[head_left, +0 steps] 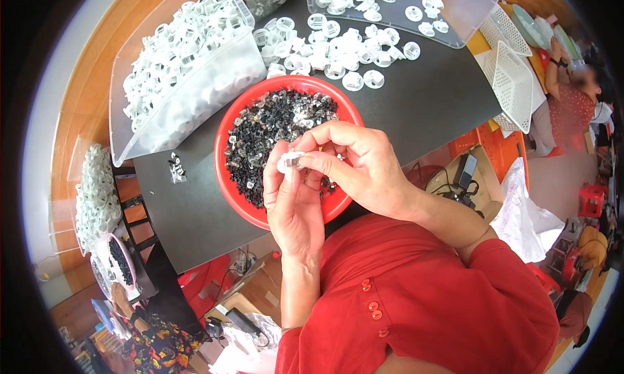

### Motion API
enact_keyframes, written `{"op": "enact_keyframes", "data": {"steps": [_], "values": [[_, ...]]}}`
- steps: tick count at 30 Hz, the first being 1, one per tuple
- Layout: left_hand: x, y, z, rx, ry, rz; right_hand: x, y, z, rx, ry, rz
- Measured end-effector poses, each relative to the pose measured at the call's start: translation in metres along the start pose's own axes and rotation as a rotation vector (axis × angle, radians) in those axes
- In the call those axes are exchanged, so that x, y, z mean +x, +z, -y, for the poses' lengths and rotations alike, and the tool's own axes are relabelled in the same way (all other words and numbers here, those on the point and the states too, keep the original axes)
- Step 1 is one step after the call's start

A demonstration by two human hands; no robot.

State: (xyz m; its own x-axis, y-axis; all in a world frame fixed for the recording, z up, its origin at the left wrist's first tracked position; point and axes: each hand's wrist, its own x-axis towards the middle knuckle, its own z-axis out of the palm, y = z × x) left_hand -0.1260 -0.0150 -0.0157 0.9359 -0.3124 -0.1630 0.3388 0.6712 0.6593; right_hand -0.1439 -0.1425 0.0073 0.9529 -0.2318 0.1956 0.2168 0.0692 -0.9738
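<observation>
While over bowl (pixel 227 172) — hands (pixel 325 172) w/ cap (pixel 290 159)

- small white plastic ring part (pixel 290 160): mostly covered by fingers of left hand (pixel 294 202) and right hand (pixel 364 169)
- round red plastic bowl (pixel 229 179): near rim hidden behind both hands
- clear plastic bin (pixel 455 23) top right: cut off by frame edge
- tiny dark pieces (pixel 273 124) in bowl: too small to tell shape

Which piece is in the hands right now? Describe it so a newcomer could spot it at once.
Start at the round red bowl of small dark and clear parts on the dark table. Over its near rim, the left hand and right hand meet. Pinched between their fingertips is one small white ring-shaped plastic piece, the only white part held in the air; the other white pieces lie loose on the table or in clear bins.
</observation>
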Motion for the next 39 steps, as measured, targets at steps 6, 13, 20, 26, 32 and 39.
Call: {"op": "enact_keyframes", "data": {"steps": [6, 13, 20, 26, 32, 39], "values": [[-0.001, -0.001, -0.001, -0.041, 0.012, 0.013, 0.0, 0.001, -0.002, 0.039, -0.005, -0.024], [0.003, 0.001, -0.007, 0.051, 0.045, 0.05, 0.003, -0.003, -0.002, 0.076, 0.066, 0.011], [0.003, 0.007, -0.01, 0.003, 0.014, -0.047, 0.004, -0.002, -0.001, -0.135, -0.086, 0.019], [0.005, -0.007, -0.028, -0.087, 0.04, -0.079, 0.023, -0.027, 0.005, -0.455, -0.165, 0.024], [0.001, -0.016, -0.039, -0.153, 0.062, 0.002, 0.023, -0.047, -0.005, -0.819, -0.224, 0.083], [-0.003, -0.018, -0.039, -0.046, 0.025, -0.03, 0.014, -0.041, -0.015, -1.094, -0.259, 0.237]]}}
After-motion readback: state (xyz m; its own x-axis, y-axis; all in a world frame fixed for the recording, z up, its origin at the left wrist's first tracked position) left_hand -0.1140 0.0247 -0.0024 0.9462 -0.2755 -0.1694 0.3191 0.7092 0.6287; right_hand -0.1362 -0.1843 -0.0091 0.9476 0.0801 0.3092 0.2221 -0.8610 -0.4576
